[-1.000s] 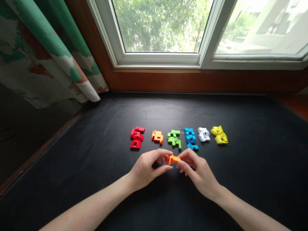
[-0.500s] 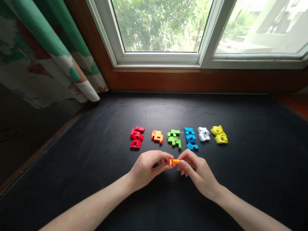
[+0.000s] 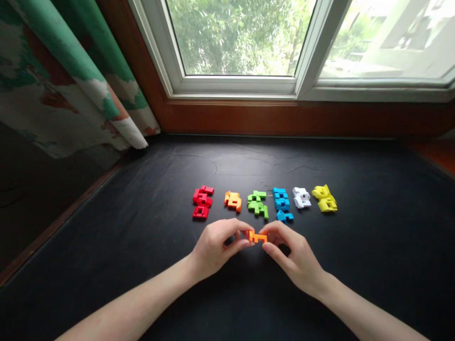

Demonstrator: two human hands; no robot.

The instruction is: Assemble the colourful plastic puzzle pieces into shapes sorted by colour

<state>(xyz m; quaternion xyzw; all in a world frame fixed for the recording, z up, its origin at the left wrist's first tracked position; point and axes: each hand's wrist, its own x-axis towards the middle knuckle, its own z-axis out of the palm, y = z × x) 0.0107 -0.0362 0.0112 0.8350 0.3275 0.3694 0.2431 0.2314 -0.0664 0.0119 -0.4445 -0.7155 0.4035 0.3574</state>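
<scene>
An orange jointed plastic block piece (image 3: 257, 237) is held up between my two hands, just in front of a row of similar pieces. My left hand (image 3: 217, 245) pinches its left end, and my right hand (image 3: 292, 255) grips its right end. The fingers hide part of it. Beyond my fingertips lie a red piece (image 3: 202, 202), a pale orange piece (image 3: 232, 201), a green piece (image 3: 258, 205), a blue piece (image 3: 282, 204), a white piece (image 3: 301, 197) and a yellow piece (image 3: 324, 199), each folded into a blocky shape.
The pieces and my forearms are over a scuffed black surface (image 3: 359, 246) on a window ledge. Behind it runs a reddish-brown wooden sill (image 3: 284, 118) under a white-framed window (image 3: 238, 42). A green and white curtain (image 3: 67, 76) hangs at the left.
The orange piece has turned in my fingers, now showing a longer side with its legs pointing down. My hands have shifted slightly around it. The row of pieces has not moved.
</scene>
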